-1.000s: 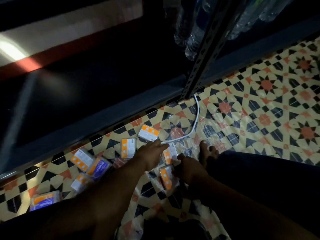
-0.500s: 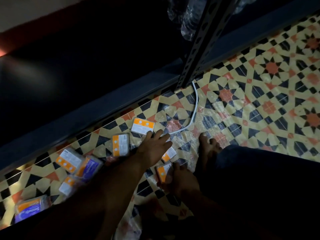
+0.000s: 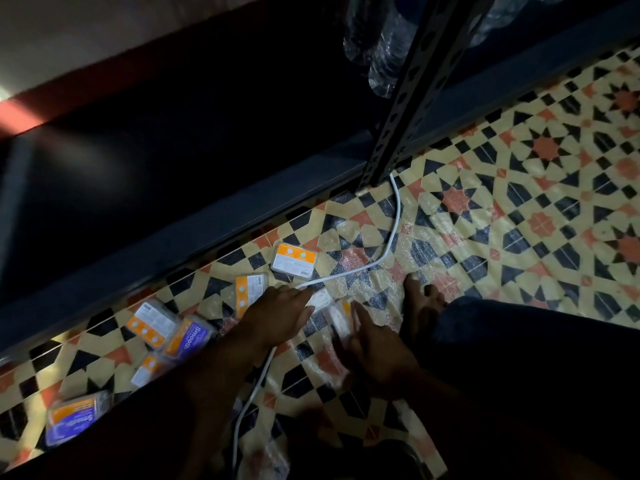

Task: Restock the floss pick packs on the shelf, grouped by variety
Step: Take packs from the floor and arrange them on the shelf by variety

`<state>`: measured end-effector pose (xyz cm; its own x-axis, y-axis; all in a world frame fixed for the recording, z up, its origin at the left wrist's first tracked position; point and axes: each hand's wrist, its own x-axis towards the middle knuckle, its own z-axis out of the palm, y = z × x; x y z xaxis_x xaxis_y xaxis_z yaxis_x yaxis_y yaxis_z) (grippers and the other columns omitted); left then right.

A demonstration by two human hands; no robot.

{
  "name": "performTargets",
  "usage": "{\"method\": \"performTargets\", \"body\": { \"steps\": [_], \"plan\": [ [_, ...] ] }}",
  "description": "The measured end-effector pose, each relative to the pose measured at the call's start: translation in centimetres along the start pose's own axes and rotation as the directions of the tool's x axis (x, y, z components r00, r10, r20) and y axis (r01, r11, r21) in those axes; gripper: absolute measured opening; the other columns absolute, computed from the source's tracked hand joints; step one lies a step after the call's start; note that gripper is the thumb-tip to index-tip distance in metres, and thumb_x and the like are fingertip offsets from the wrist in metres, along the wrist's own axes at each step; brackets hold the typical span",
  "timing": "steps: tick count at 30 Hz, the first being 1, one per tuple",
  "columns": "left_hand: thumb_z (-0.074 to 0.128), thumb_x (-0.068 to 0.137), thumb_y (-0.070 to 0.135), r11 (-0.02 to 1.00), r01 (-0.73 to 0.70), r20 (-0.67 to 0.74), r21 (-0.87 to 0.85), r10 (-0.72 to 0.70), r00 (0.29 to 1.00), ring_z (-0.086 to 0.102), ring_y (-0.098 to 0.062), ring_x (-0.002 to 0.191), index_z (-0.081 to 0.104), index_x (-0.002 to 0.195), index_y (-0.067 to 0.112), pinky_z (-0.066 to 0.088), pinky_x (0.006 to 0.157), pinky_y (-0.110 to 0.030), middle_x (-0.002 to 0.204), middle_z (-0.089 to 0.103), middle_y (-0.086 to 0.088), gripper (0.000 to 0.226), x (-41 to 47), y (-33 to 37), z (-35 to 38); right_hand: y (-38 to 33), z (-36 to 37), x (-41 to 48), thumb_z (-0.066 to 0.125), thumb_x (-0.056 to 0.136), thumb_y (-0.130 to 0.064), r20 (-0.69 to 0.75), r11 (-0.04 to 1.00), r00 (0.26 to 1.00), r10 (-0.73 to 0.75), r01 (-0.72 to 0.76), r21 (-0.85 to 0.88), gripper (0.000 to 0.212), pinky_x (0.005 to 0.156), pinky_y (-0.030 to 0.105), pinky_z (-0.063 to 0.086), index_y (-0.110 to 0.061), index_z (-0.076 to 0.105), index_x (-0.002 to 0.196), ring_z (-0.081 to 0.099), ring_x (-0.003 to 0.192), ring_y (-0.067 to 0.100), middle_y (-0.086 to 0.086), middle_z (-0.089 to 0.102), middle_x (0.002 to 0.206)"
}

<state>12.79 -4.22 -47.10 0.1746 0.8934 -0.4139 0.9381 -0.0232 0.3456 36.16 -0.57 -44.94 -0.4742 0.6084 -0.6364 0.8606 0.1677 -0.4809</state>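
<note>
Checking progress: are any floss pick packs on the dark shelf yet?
No: the floss pick packs all lie on the patterned floor; the visible part of the dark shelf holds none.

dim overall | bright glare at upper-left edge | dark metal shelf interior (image 3: 180,140) unlit | motion blur lower left

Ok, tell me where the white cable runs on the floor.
In the head view the white cable starts at the foot of the shelf upright, curves left across the patterned floor, and passes under the left hand.
</note>
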Motion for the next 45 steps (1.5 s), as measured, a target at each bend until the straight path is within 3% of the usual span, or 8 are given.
{"method": "performTargets", "body": {
  "steps": [3,6,12,16,21,25,32,45],
  "plan": [
    [0.042,0.094,0.054,0.997,0.062,-0.013,-0.052,-0.063,0.998,0.057,-0.035,0.116,0.039,0.148,0.011,0.047,0.090,-0.043,0.128,0.061,-0.014,0.069,0.0,0.3,0.6,-1.0,-0.5,-0.1,0.038,0.095,-0.057,-0.066,0.992,0.997,0.033,-0.025,0.121,0.074,0.063,0.020,0.046,-0.030,0.002,0.154,0.063,0.072,0.004,-0.003,0.068,0.095],
    [0.063,0.088,0.047,0.991,0.127,0.064,-0.045,-0.124,0.990,0.049,-0.032,0.124,0.028,0.152,0.016,0.042,0.098,-0.042,0.137,0.053,-0.010,0.079,0.3,0.8,0.7,-1.5,-0.1,0.2,0.043,0.094,-0.059,-0.151,0.985,0.985,0.082,-0.057,0.161,0.079,0.076,0.023,0.047,-0.029,0.001,0.154,0.063,0.097,0.009,0.001,0.055,0.136],
    [0.058,0.093,0.034,0.983,0.178,0.030,-0.033,-0.177,0.984,0.050,-0.029,0.118,0.038,0.144,0.021,0.043,0.096,-0.041,0.130,0.057,-0.004,0.057,0.2,1.1,0.1,-1.7,0.0,1.3,0.056,0.086,-0.047,-0.181,0.981,0.966,0.186,-0.172,0.090,0.061,0.083,0.037,0.052,-0.031,0.028,0.139,0.062,0.100,0.022,0.004,0.058,0.125],
    [0.051,0.090,0.038,0.985,0.168,-0.041,-0.044,-0.170,0.985,0.047,-0.031,0.123,0.039,0.147,0.019,0.042,0.096,-0.042,0.137,0.052,-0.007,0.061,-1.3,0.9,-2.5,-2.2,-3.0,1.0,0.055,0.092,-0.037,-0.171,0.992,0.977,0.130,-0.127,0.027,0.062,0.090,0.038,0.050,-0.028,0.028,0.146,0.061,0.109,0.028,0.007,0.046,0.137],
    [0.050,0.095,0.036,0.981,0.190,-0.112,-0.024,-0.192,0.975,0.042,-0.027,0.127,0.030,0.150,0.024,0.039,0.102,-0.039,0.140,0.040,-0.002,0.060,-4.0,1.9,-8.9,-5.6,-9.4,-1.9,0.056,0.086,-0.040,-0.306,0.999,0.952,-0.031,0.038,0.016,0.061,0.085,0.035,0.045,-0.032,0.033,0.143,0.062,0.106,0.024,0.001,0.063,0.123],
    [0.051,0.094,0.034,0.988,0.157,-0.190,0.002,-0.154,0.970,0.041,-0.024,0.125,0.027,0.150,0.029,0.036,0.100,-0.036,0.136,0.040,-0.001,0.061,-7.3,4.4,-16.0,-9.2,-14.7,-5.4,0.058,0.087,-0.040,-0.452,0.970,0.863,-0.224,0.244,-0.013,0.041,0.072,0.030,0.048,-0.026,0.052,0.125,0.065,0.096,0.024,0.001,0.068,0.109],
    [0.051,0.095,0.038,0.993,0.095,-0.426,0.073,-0.055,0.903,0.045,-0.018,0.120,0.030,0.150,0.030,0.041,0.100,-0.037,0.130,0.047,0.004,0.060,-13.9,10.1,-28.1,-15.5,-23.1,-12.8,0.062,0.089,-0.028,-0.591,0.898,0.698,-0.404,0.424,-0.113,0.049,0.087,0.038,0.050,-0.032,0.045,0.136,0.058,0.111,0.021,-0.003,0.060,0.126],
    [0.059,0.087,0.035,0.994,0.077,-0.723,0.081,0.005,0.691,0.055,-0.022,0.113,0.048,0.133,0.033,0.047,0.095,-0.040,0.120,0.057,0.003,0.048,-19.5,13.3,-43.3,-25.2,-34.8,-19.1,0.065,0.086,-0.026,-0.775,0.826,0.408,-0.482,0.508,-0.246,0.046,0.089,0.040,0.049,-0.030,0.051,0.129,0.058,0.107,0.023,0.000,0.058,0.121]
  ]
}}
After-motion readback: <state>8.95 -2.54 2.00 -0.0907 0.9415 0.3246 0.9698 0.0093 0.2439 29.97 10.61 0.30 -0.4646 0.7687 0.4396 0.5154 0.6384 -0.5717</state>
